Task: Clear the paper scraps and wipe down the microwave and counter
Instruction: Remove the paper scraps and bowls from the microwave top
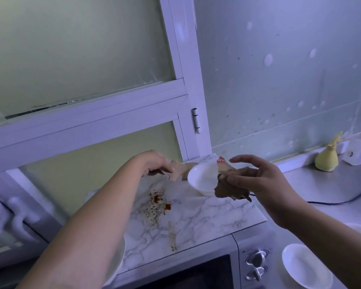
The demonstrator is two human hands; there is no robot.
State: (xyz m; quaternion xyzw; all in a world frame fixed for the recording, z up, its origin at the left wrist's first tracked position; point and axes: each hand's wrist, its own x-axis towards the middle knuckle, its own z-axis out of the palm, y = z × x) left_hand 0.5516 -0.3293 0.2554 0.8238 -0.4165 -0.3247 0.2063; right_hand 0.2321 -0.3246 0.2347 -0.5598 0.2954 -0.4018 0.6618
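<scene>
Frame centre: right hand (258, 180) pinches torn, crumpled brown scraps (227, 191) between thumb and fingers, index lifted, likely collecting them to bin. Left hand (154, 162) curls its fingers down, pinching a beige scrap (176, 171) on the marble-film microwave top (196, 217). A glossy white bowl (200, 180) sits between the hands. The sauce splatter (157, 202) is unwiped.

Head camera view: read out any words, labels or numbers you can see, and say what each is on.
No text is readable.
Paper scrap behind the bowl: red and white print, too blurred to read.
Microwave panel by the knobs: any markings too small to tell.
</scene>
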